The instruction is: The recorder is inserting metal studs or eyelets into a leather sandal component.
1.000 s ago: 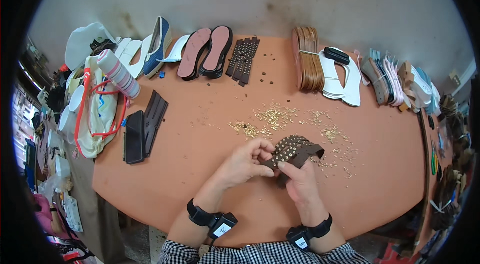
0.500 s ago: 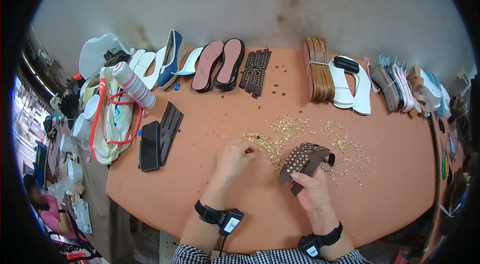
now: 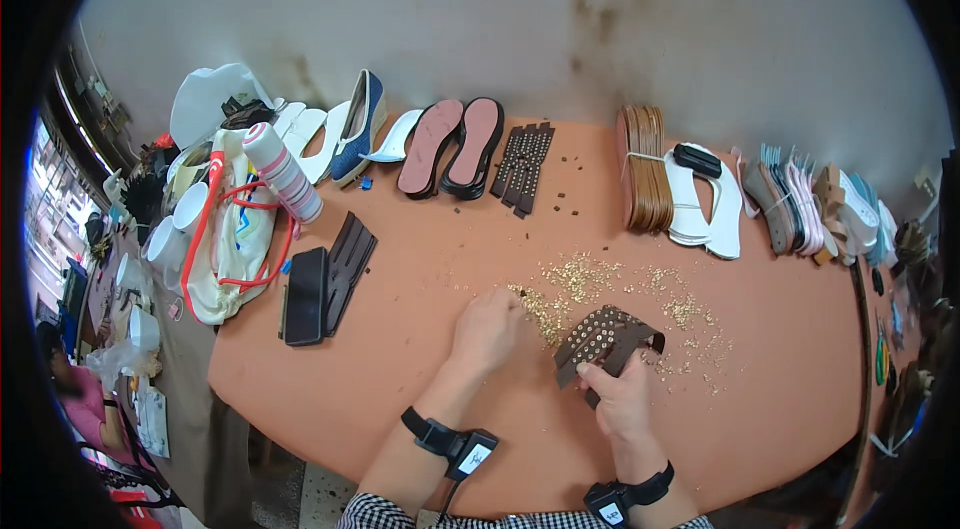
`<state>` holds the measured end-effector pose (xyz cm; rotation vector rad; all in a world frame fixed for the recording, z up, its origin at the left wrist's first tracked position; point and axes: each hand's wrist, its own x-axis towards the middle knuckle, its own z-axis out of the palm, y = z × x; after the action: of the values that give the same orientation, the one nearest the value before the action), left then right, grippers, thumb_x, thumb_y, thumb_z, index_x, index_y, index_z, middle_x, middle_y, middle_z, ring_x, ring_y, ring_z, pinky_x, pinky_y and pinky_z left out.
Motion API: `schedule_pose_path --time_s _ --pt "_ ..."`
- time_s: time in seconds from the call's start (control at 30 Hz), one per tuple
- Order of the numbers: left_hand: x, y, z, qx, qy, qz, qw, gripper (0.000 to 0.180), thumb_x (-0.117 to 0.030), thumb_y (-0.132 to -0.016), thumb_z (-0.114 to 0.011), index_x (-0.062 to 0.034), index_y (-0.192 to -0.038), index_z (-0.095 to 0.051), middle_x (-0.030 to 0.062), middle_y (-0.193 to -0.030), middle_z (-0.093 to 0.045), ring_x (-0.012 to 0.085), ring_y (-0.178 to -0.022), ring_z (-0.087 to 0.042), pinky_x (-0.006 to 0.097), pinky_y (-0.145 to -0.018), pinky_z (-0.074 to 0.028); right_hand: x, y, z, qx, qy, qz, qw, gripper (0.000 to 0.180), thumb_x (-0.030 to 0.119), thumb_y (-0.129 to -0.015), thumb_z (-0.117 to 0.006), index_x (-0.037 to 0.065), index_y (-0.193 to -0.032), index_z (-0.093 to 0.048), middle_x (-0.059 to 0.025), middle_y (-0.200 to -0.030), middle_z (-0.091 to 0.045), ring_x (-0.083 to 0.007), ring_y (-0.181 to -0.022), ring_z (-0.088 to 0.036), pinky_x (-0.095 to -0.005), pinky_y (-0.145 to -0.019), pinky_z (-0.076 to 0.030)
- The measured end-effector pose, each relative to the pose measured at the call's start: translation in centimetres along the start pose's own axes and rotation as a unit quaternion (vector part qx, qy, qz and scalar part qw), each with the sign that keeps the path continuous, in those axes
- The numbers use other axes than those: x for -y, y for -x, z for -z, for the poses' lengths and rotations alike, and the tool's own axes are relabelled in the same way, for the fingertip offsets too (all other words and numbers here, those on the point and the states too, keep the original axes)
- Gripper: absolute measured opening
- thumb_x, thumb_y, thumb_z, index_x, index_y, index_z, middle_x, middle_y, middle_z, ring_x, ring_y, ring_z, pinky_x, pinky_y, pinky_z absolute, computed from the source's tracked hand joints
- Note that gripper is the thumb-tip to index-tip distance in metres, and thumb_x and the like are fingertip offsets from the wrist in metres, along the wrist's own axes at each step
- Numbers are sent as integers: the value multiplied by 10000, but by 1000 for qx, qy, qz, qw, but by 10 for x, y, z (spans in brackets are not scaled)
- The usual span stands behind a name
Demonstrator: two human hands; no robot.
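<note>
— what fills the view?
— an orange table [image 3: 400, 369], wide, curving at its rim. along its far edge, left to right: a white bag with red handles [image 3: 225, 229], a blue wedge shoe [image 3: 358, 129], a pair of pink insoles [image 3: 452, 146], dark studded straps [image 3: 522, 166], a bundle of tan soles [image 3: 645, 169], white sandal uppers [image 3: 705, 204].
— and nearer?
— at the left, a black phone [image 3: 303, 295] lies just beside dark leather pieces [image 3: 348, 264]. gold studs [image 3: 580, 277] lie scattered across the middle.
— where is the piece being worked?
— the brown studded strap [image 3: 605, 341] sits near the person, right of centre, among the studs.
— the hands?
— the right hand [image 3: 620, 399] grips the strap's near edge, fingers closed on it. the left hand [image 3: 488, 331] rests just left of it, fingers curled narrow, fingertips down in the stud pile; i cannot tell whether it pinches one.
</note>
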<state>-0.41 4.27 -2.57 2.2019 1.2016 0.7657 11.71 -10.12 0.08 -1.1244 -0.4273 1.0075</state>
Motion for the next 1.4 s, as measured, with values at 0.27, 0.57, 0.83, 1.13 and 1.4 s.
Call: schedule_pose_path --time_s 0.27,0.57,0.83,1.13,1.4 --pt "3 4 -1 -49 331 34 942 139 -91 -793 -593 -5 -901 -605 60 -754 -627 113 -693 -576 253 -650 -458 3 1 6 16 -135 -56 989 367 -54 -754 -514 51 -1096 -429 -44 -841 -535 -134 -643 -518 -261 -528 -422" --pt "10 8 2 24 439 122 890 108 -64 -836 -549 -5 -909 -603 -8 -799 -590 46 -711 -531 185 -645 -432 -7 -4 11 7 23 73 997 239 23 -827 -471 47 -1065 -476 -40 -832 -575 -92 -574 -509 -207 -469 -391" --pt "-1 11 0 65 470 68 878 78 -46 -826 -563 3 -880 -592 17 -798 -592 63 -729 -540 198 -664 -444 17 16 -9 12 33 177 984 339 28 -861 -444 11 -1200 -426 -55 -967 -566 -125 -817 -554 -256 -692 -475" --pt "-23 19 30 248 730 156 618 54 -85 -835 -573 -58 -862 -534 28 -815 -579 104 -741 -555 227 -673 -452 35 27 8 254 118 -50 959 338 4 -852 -449 2 -1190 -438 -57 -1019 -553 -130 -891 -534 -271 -783 -446" --pt "0 17 49 226 786 33 575 90 -79 -778 -627 -38 -800 -550 152 -961 -576 325 -889 -599 429 -781 -504 22 7 10 343 124 -205 908 396 3 -840 -504 14 -1223 -402 -55 -1026 -547 -118 -867 -536 -264 -731 -460"
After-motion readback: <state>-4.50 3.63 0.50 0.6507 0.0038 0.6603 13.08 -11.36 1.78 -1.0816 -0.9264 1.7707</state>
